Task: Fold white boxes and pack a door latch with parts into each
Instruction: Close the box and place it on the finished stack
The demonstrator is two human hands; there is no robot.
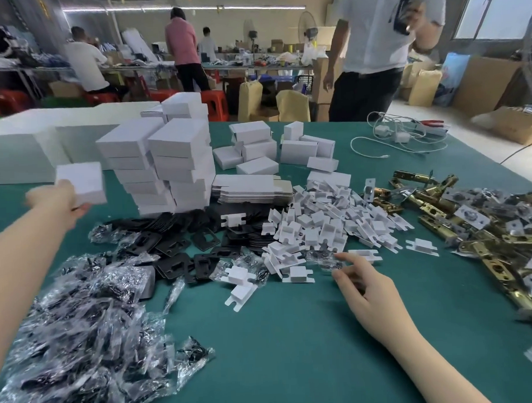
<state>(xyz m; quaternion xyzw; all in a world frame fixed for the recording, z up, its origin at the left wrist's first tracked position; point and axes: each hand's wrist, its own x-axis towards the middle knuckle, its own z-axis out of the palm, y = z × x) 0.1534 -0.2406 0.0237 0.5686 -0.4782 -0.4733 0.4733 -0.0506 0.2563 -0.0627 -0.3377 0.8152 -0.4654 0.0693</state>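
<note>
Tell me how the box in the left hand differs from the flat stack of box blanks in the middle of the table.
The white box is folded into shape and closed; the box blanks lie flat, unfolded. The box is a single piece held in the air by the left hand; the blanks are many, stacked on the green table. The box shows only white; the blanks show brownish edges. Both are white card.

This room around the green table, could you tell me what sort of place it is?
Most likely a hardware packing workshop: stacked white boxes, a heap of brass latches, and other workers at cluttered benches behind.
</note>
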